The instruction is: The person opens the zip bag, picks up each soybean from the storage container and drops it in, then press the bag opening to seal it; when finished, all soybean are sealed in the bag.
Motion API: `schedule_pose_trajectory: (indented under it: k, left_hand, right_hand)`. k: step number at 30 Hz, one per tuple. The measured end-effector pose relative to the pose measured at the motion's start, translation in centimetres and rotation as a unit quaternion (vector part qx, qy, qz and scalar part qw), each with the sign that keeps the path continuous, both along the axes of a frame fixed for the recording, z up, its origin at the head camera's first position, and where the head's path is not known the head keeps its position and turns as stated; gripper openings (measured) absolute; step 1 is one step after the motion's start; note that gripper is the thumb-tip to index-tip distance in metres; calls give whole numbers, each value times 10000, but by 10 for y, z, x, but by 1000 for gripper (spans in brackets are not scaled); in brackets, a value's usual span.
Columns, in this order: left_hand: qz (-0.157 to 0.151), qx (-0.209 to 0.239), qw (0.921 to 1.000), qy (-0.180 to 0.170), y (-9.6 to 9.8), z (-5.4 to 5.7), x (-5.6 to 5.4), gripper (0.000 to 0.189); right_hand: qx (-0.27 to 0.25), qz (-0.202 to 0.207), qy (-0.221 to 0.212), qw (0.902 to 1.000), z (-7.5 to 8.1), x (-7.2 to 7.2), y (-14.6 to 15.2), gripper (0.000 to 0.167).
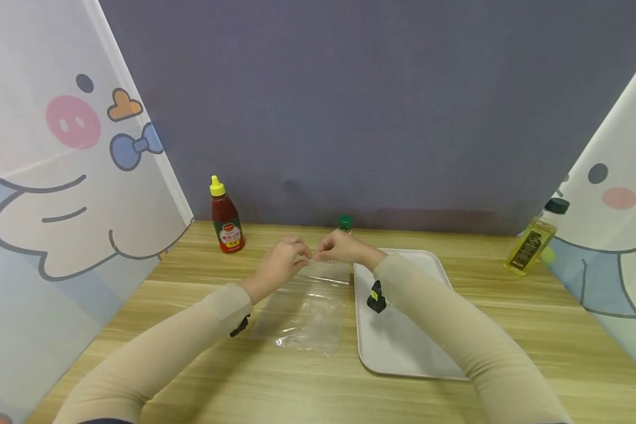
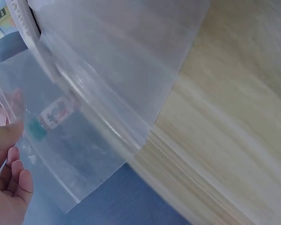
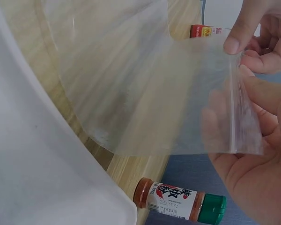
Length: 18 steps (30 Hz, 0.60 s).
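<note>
Both hands meet at the zip edge of a clear zip-lock bag [image 1: 307, 318], whose body hangs and spreads toward the near side over the wooden table. My left hand [image 1: 281, 262] pinches that edge between thumb and fingers. Right beside it, my right hand [image 1: 344, 247] pinches the same edge. In the right wrist view the zip strip runs down past the right hand [image 3: 267, 159], with its fingers showing through the film and the left hand [image 3: 267, 37] above. Nothing shows inside the bag. Through it, the left wrist view shows a green-capped spice jar [image 2: 56, 115].
A white tray [image 1: 368, 330] lies under my right forearm. Behind the right hand stands the spice jar [image 3: 173, 199], mostly hidden in the head view. A red sauce bottle [image 1: 227, 221] is at back left, an oil bottle [image 1: 532, 241] at back right. A grey partition [image 1: 350, 118] rises behind.
</note>
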State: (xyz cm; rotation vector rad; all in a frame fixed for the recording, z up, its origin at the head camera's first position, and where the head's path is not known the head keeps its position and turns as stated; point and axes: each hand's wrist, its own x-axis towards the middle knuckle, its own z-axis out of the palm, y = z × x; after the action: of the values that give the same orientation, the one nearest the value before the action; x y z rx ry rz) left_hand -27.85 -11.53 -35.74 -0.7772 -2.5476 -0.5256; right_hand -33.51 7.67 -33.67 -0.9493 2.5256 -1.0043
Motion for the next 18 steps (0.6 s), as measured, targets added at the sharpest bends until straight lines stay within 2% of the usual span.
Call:
schedule_pose_trajectory:
  k: [9,18]
  left_hand:
    - [68,50,9999,102,3,-4,-1,16]
    - [-121,-40,9994,310,3,-6,-2,13]
  right_hand:
    - [-143,67,-27,9999,-3,-1,0,16]
    - [-109,248,169,9995,-3,-1,0,14]
